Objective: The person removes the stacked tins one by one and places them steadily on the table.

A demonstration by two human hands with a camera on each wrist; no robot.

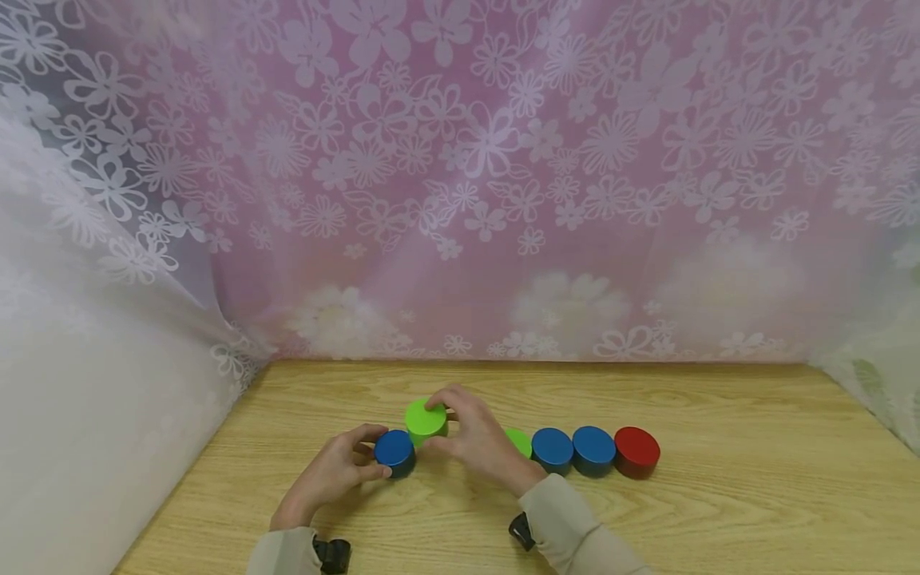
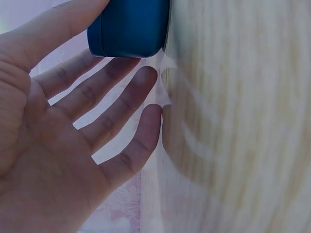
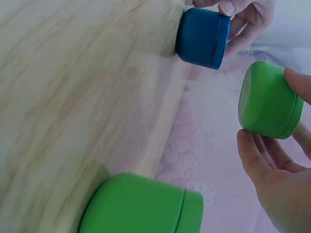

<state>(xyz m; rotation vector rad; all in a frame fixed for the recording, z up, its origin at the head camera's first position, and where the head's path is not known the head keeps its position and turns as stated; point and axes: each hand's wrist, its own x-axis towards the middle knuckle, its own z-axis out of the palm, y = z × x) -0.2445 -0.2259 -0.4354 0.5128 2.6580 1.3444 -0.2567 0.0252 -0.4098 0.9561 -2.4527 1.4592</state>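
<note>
My left hand (image 1: 334,469) pinches a small round blue tin (image 1: 394,454) between thumb and fingers at the left of the row. In the left wrist view that blue tin (image 2: 133,29) stands on the table, its other fingers spread below it. Held in my right hand (image 1: 476,435) is a bright green tin (image 1: 426,422), gripped at its sides. The right wrist view shows this green tin (image 3: 267,99) raised off the table, its underside visible. A second green tin (image 1: 519,442) sits on the table, partly hidden behind the right wrist.
Right of the second green tin, a blue tin (image 1: 552,450), another blue tin (image 1: 593,450) and a red tin (image 1: 637,452) stand side by side. All are on a wood-grain table (image 1: 755,495). A flowered pink curtain (image 1: 503,200) hangs along the back edge.
</note>
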